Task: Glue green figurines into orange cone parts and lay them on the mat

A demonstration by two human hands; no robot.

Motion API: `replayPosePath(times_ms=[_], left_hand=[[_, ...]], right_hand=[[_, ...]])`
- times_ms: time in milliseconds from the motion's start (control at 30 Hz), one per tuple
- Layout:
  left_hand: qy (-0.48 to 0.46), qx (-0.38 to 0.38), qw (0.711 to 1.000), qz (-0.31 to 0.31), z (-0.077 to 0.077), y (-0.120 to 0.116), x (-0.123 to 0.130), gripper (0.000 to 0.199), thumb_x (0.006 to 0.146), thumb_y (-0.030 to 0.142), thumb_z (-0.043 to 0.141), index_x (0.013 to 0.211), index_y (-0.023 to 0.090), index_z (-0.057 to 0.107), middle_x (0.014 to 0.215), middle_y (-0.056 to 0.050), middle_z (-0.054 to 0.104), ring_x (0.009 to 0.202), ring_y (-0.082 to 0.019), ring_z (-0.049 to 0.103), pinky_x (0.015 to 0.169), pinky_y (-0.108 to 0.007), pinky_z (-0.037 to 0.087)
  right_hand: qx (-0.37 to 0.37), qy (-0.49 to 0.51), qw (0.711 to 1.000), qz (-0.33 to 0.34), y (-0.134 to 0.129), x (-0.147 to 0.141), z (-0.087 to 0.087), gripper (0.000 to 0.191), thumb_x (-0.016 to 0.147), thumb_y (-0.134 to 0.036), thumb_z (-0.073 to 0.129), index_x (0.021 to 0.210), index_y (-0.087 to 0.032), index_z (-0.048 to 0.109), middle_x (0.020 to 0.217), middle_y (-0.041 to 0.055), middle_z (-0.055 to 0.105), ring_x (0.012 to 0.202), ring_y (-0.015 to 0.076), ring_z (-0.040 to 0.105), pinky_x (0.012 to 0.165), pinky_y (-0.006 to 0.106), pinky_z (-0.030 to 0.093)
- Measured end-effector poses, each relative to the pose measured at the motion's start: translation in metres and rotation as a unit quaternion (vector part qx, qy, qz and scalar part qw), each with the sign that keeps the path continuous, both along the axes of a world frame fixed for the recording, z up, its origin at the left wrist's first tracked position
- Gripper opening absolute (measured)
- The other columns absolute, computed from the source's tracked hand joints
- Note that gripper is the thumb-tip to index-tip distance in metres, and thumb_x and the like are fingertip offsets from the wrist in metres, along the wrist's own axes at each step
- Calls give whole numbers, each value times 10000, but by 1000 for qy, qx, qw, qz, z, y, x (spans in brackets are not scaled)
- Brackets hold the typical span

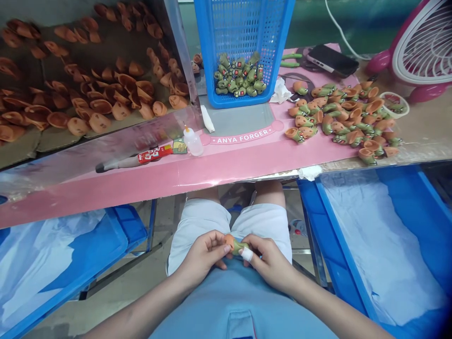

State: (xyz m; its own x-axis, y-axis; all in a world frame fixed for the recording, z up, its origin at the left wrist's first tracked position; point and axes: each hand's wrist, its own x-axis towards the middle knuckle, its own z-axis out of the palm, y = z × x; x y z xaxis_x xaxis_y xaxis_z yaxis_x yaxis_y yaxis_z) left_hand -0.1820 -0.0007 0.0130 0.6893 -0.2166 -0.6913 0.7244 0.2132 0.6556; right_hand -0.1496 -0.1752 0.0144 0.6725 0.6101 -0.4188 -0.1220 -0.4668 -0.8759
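Above my lap, both hands hold one small figure [233, 245] between them. My left hand [209, 252] pinches its orange part, thumb in front and fingers curled around. My right hand [264, 258], with white tape on the thumb, grips the green part. On the table, a blue basket [212, 101] holds several green pieces [240, 80]. Orange and green figures [353, 117] lie piled at the right. Several orange hollow pieces [102, 103] fill a box [176, 42] at the left.
A small bottle [193, 141] and a red-labelled tube [153, 154] lie near the pink table edge [212, 176]. A phone [332, 60], a pink fan [423, 47] and a small tub [395, 104] are at the right. Blue bins [339, 254] flank my legs.
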Motion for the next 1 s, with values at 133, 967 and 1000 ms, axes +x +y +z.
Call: replayPosePath(times_ms=[133,967,1000], left_hand=[[11,5,1000,6,-1,-2,0,196,700,304,589,705,123,514,622,-3,553,594,-106,514,488,-197,428],[-139,128,982,-19,-6,21,-11,177,740,271,487,866,159,540,872,-68,592,726,-167,544,559,-248,422],[-153,153,976,-20,-3,27,-10,173,745,272,482,864,163,545,865,-64,596,724,-166,545,574,-250,424]], right_hand=[[-4,3,1000,-14,2,-5,-1,126,817,-195,424,744,-168,523,585,-28,577,552,107,511,529,198,350],[-381,-455,771,-230,-58,225,-12,306,792,-347,347,773,-125,557,807,170,560,797,336,482,656,459,326],[-378,-457,768,-241,-60,225,-10,307,785,-352,349,750,-126,554,793,169,559,780,337,483,643,459,328]])
